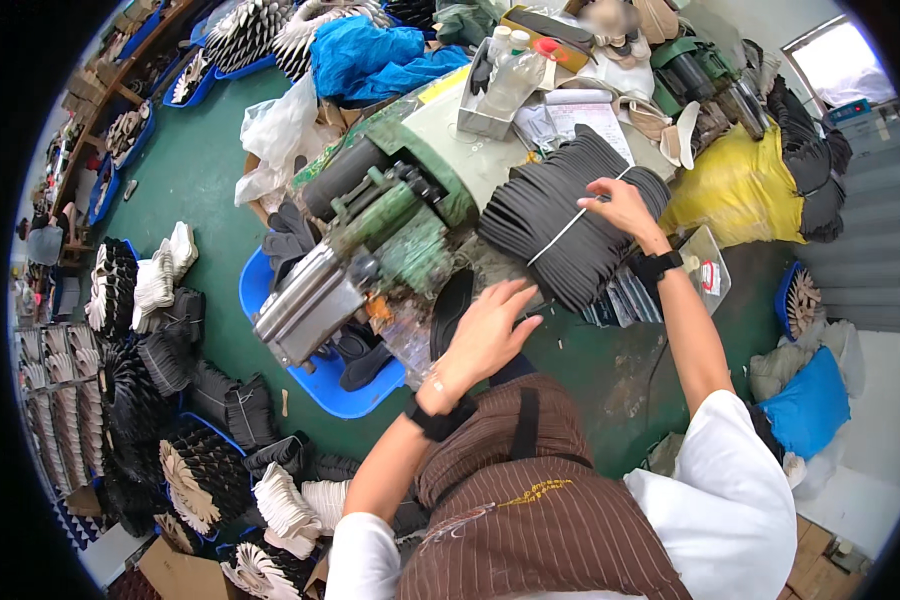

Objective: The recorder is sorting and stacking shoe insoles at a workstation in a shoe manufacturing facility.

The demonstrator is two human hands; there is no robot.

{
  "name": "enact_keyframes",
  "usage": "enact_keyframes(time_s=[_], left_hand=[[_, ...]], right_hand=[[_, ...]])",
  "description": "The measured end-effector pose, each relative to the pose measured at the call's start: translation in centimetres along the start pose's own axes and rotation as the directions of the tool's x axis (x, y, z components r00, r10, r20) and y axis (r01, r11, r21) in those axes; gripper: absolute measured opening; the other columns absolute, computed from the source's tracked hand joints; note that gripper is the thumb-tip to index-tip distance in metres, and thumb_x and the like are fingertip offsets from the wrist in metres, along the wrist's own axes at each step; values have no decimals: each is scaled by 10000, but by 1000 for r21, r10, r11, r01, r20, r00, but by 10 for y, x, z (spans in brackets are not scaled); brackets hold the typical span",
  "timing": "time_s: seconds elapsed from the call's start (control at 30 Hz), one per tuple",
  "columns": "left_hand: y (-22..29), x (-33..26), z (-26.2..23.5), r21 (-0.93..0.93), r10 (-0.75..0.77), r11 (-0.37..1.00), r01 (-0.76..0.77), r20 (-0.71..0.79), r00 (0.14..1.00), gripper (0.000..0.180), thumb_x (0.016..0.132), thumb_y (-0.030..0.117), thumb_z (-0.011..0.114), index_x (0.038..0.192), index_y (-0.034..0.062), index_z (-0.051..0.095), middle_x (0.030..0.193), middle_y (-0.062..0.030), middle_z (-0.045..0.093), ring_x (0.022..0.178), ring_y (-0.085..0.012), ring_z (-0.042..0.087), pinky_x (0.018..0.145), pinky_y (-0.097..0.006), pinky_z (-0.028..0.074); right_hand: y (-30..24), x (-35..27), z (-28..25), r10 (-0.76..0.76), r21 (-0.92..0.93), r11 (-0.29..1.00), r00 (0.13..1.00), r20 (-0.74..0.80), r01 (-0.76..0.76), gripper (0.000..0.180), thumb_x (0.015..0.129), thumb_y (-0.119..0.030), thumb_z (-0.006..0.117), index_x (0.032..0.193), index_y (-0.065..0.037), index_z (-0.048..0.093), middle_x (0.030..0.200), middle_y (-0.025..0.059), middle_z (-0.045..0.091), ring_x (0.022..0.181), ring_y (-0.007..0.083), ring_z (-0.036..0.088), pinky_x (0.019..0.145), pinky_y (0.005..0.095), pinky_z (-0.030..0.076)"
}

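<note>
My right hand (622, 210) rests over a thick bundle of black sole-shaped pieces (560, 215). A white string (558, 237) ties the bundle, and the fingertips are beside it, thumb and forefinger apart. My left hand (490, 330) is raised in front of my apron with its fingers spread and nothing visible in them. Just left of it, a single black sole (452, 312) stands at the edge of a green machine (395, 215) with a shiny metal roller (310, 300).
Below the machine is a blue basin (355, 398) holding dark pieces. A grey box (490, 115) with bottles and a sheet of paper (580, 115) lie on the bench. Stacked black and pale pieces crowd the floor at left. A yellow sack (740, 190) stands at right.
</note>
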State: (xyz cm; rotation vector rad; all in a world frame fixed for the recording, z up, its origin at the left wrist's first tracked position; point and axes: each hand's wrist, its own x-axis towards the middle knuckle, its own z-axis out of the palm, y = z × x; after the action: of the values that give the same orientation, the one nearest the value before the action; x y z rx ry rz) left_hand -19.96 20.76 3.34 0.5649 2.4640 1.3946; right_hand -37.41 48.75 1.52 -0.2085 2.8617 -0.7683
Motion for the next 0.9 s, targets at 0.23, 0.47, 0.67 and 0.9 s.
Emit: enact_keyframes(time_s=[0.23,0.47,0.67,0.9], left_hand=[[1,140,65,500,75,866,27,-182,980,648,877,361,598,1398,43,382,1472,-144,331,1368,-384,262,1071,-565,260],[-12,167,84,581,20,805,118,-225,974,680,896,439,540,1436,76,344,1495,-68,322,1388,-352,241,1095,-597,164],[-11,168,84,565,29,815,132,-267,963,639,898,423,543,1411,74,388,1479,-65,350,1384,-327,254,1108,-558,165],[-8,146,67,174,-2,984,47,-254,967,730,877,356,609,1442,22,289,1501,-156,292,1401,-373,219,1131,-516,178]], right_hand=[[39,51,18,-19,127,992,958,287,-18,477,698,-355,784,1027,-23,689,913,166,696,852,274,675,771,354,519],[61,63,13,-128,331,943,894,429,-23,347,794,-270,728,1030,-21,678,834,104,696,789,185,654,726,308,499],[36,58,10,32,-122,992,980,196,-8,289,895,-260,596,911,24,647,755,169,654,731,288,639,688,385,484],[-14,54,-31,31,333,916,786,-617,225,468,984,-346,482,1283,14,493,1256,172,538,1049,311,545,900,409,431]])
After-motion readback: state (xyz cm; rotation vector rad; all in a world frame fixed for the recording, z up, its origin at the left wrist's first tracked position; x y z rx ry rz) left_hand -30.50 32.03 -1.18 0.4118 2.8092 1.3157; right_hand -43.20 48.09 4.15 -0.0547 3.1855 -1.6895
